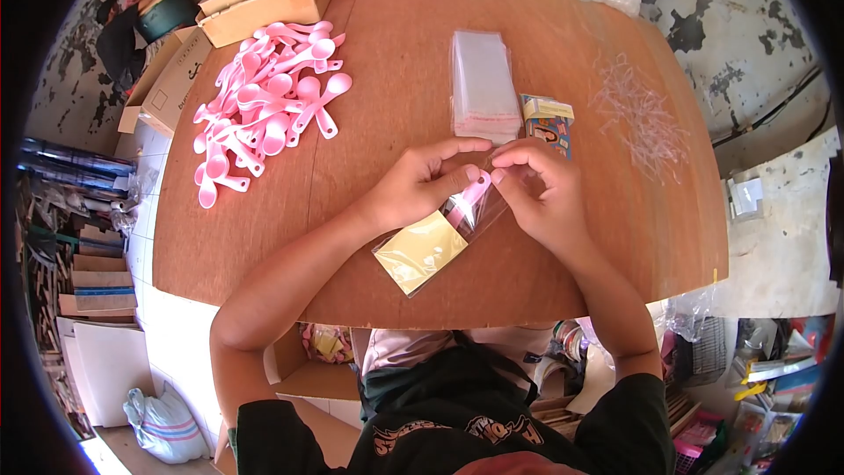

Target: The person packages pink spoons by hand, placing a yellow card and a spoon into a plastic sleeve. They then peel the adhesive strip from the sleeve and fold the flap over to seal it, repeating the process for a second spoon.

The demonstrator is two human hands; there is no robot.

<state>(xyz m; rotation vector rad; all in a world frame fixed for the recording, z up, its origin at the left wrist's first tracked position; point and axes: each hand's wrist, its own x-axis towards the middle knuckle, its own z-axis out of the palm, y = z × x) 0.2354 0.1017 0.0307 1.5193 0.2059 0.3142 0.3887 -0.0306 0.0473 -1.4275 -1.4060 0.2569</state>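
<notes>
A clear plastic bag [479, 220] lies slanted at the near middle of the table, with a yellow card [420, 253] in its lower end. The handle of a pink spoon [473, 194] shows through the film near the top; the rest of the spoon is hidden behind the card. My left hand [428, 178] pinches the bag's upper end from the left, thumb beside the spoon handle. From the right, my right hand [543, 192] pinches the same end between thumb and forefinger. The fingertips of both hands nearly meet.
Loose pink spoons [264, 105] are heaped at the left, by a cardboard box [272, 0]. Beyond my hands lie a stack of clear bags [482, 79] and a small blue packet with cards [549, 123]. Thin plastic strips [640, 119] are scattered at the right.
</notes>
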